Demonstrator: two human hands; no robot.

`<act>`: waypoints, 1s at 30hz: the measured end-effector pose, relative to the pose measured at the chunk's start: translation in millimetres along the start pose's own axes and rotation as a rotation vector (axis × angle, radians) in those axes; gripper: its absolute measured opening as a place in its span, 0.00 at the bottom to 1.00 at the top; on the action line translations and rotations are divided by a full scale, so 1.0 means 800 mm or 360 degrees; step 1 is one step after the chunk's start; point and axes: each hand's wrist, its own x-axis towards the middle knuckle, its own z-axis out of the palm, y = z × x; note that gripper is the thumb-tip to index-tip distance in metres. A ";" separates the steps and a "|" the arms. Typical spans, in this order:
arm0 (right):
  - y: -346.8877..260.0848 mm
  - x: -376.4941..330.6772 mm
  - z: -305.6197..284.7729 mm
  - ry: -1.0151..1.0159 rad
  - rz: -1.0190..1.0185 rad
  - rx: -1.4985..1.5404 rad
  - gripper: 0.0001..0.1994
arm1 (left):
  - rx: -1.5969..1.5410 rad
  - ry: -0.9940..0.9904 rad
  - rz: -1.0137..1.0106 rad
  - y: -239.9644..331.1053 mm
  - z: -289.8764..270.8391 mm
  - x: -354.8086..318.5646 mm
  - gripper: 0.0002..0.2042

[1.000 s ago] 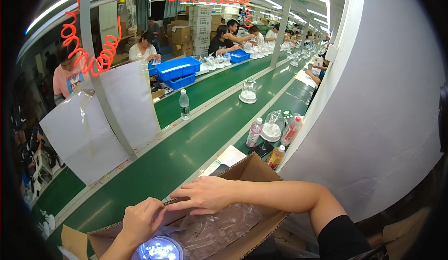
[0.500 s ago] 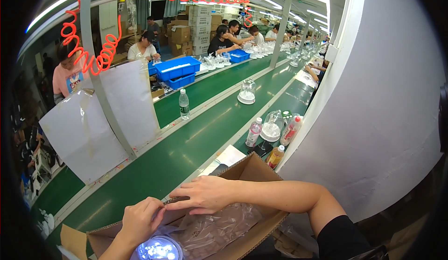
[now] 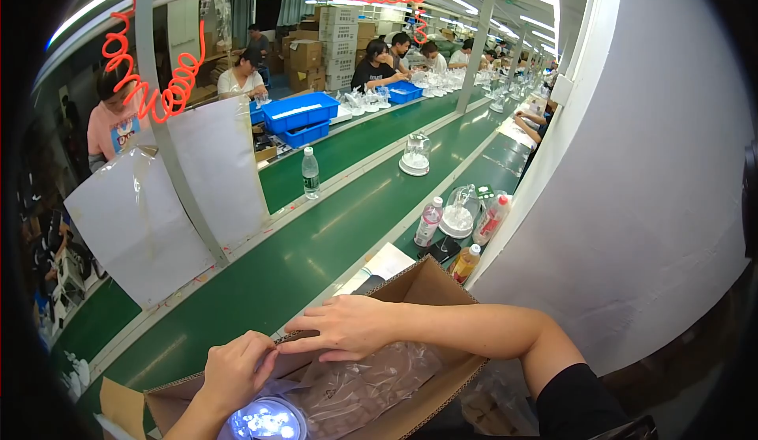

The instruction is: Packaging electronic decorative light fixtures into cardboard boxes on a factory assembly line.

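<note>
An open brown cardboard box (image 3: 430,282) lined with a clear plastic bag (image 3: 371,381) sits at the near edge of the green conveyor belt (image 3: 316,243). My right hand (image 3: 343,328) lies flat across the box's far rim, fingers spread on the plastic. My left hand (image 3: 237,369) pinches the plastic edge just left of it, fingertips nearly meeting the right hand. Below my left hand a round clear domed part with bright blue-white lights (image 3: 264,422) sits in the box.
Drink bottles (image 3: 429,220) and a clear domed unit (image 3: 459,211) stand on the side table beyond the box, beside a white partition (image 3: 632,203). Another dome (image 3: 415,154) and a water bottle (image 3: 310,173) are on the belts. White sheets (image 3: 158,203) hang left. Several seated people work near blue trays (image 3: 300,112).
Both hands stay on the plastic at the box rim; the left hand's fingers have shifted slightly toward the right hand. Nothing else has visibly moved.
</note>
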 end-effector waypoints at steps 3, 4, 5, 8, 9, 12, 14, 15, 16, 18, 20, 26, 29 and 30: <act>0.000 -0.001 0.001 0.0006 0.0001 -0.0010 0.34 | -0.0005 -0.0003 0.0000 0.001 0.000 0.000 0.07; 0.000 -0.001 0.000 -0.0001 0.0002 -0.0004 0.34 | -0.0014 -0.0002 -0.0008 0.001 0.001 0.000 0.07; 0.000 -0.001 0.000 -0.0008 0.0003 0.0002 0.34 | -0.0016 -0.0001 -0.0009 0.001 0.001 0.000 0.07; -0.001 0.000 -0.001 -0.0037 0.0015 0.0007 0.34 | -0.0015 -0.0002 -0.0002 0.001 -0.001 0.001 0.07; 0.000 -0.001 0.000 -0.0050 0.0013 0.0013 0.34 | -0.0002 -0.0004 -0.0001 0.001 0.001 0.000 0.07; 0.000 -0.001 -0.001 -0.0030 0.0001 0.0000 0.33 | 0.0008 0.0002 0.0000 -0.001 0.002 -0.001 0.08; -0.003 0.002 -0.005 -0.0165 0.0078 0.0063 0.33 | 0.0003 0.0009 0.0001 -0.001 0.001 -0.001 0.08; -0.002 0.002 -0.006 -0.0185 0.0082 0.0067 0.33 | -0.0017 -0.0008 -0.0013 -0.001 0.000 -0.001 0.09; -0.001 0.002 -0.005 -0.0154 0.0073 0.0075 0.33 | -0.0036 -0.0025 -0.0027 0.000 0.000 -0.001 0.09; -0.001 0.005 -0.004 -0.0144 0.0066 0.0089 0.33 | -0.0022 -0.0012 -0.0007 -0.004 -0.001 -0.002 0.09; -0.002 0.007 -0.006 -0.0133 0.0059 0.0105 0.34 | -0.0004 -0.0002 0.0011 -0.005 0.000 -0.003 0.08; 0.000 0.007 -0.007 -0.0145 0.0072 0.0094 0.34 | -0.0006 -0.0012 0.0022 -0.008 0.002 -0.003 0.08; 0.000 0.006 -0.006 -0.0150 0.0063 0.0101 0.34 | -0.0039 -0.0036 -0.0035 -0.005 0.001 -0.002 0.10; 0.000 0.006 -0.005 -0.0150 0.0064 0.0103 0.34 | -0.0040 -0.0036 -0.0029 -0.005 0.002 -0.002 0.10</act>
